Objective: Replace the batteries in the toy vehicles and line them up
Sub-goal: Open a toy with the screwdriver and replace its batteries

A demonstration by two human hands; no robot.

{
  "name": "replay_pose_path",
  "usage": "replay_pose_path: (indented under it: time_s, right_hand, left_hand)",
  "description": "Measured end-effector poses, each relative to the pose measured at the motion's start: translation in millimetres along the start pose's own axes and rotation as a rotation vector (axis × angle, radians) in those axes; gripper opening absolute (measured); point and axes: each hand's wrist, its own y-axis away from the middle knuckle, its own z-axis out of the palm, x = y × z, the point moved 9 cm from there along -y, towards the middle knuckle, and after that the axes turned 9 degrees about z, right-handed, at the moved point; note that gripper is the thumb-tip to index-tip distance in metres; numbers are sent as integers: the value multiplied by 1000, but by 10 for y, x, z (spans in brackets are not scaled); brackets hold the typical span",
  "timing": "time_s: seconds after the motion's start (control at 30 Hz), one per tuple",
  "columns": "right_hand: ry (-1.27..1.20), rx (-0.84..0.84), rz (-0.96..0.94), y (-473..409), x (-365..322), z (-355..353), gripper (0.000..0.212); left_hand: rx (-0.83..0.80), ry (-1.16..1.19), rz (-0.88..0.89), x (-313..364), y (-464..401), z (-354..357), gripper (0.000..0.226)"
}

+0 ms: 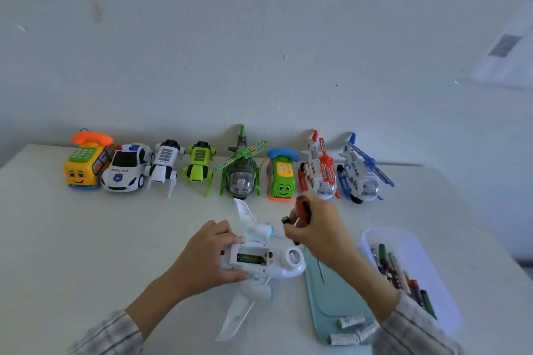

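Plane (261, 261), belly up, compartment open: left hand (212, 256) grips fuselage. Right hand (315, 229) clasps screwdriver (302, 210) and battery (286, 220) above it.

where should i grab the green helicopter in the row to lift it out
Grip the green helicopter by its cabin sides just under the rotor, coming from above and the front. The nose faces you, the rotor blades stick out wide, and neighbouring toys crowd both flanks, so a low sideways reach would likely snag.
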Motion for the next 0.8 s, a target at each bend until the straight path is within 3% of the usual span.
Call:
replay_pose_path:
  time_s: [0.13,0.23,0.37,0.47,0.6,0.73,0.8]
  right_hand:
    - [34,210,343,10,950,-836,29]
    - [245,176,550,164,1549,-1009,41]
    - [333,111,696,322,1994,-923,35]
    - [351,260,571,321,1714,-987,35]
    - [195,521,198,480,621,-1087,37]
    - [-205,412,-47,512,57,-649,38]
    - [-283,346,-112,491,-4,-326,31]
  left_hand:
    - [24,-11,32,35,6,-7,72]
    - [36,-18,49,78,15,-19,70]
    - [38,-37,60,107,30,-25,68]
    - [43,-35,58,126,52,-24,65]
    - [50,-35,47,152,74,-22,60]
    - [41,-40,44,164,85,-16,60]
    - [37,-39,36,162,97,-14,60]
